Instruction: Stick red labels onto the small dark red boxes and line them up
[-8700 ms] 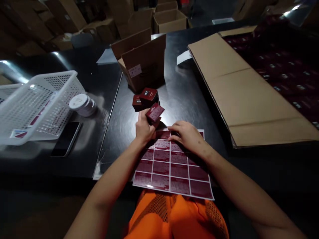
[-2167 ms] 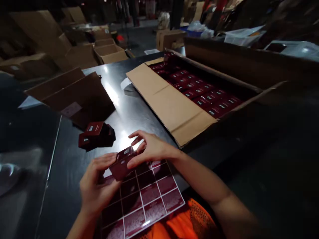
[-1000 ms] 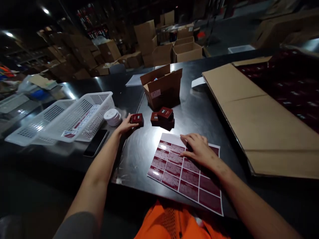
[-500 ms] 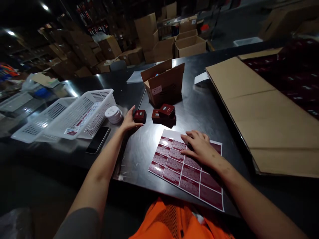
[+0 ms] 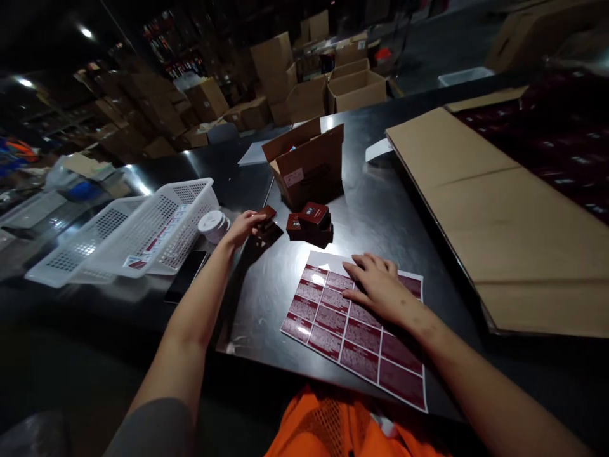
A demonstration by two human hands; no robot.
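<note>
Pinched in my left hand is a small dark red box, tilted and lifted a little off the metal table. Beside that wrist stands a round white-lidded jar. My right hand lies flat with fingers spread on a sheet of dark red labels, covering part of its upper right. Between the hands and farther back, several more small red boxes sit in a pile, one resting on top of the others.
An opened cardboard carton stands behind the small boxes. White plastic baskets and a black phone are at the left. A large carton holding many dark red packs takes up the right side.
My left hand has closed on the single red box and tipped it up off the table. My right hand stays on the label sheet. The view has shifted slightly.
</note>
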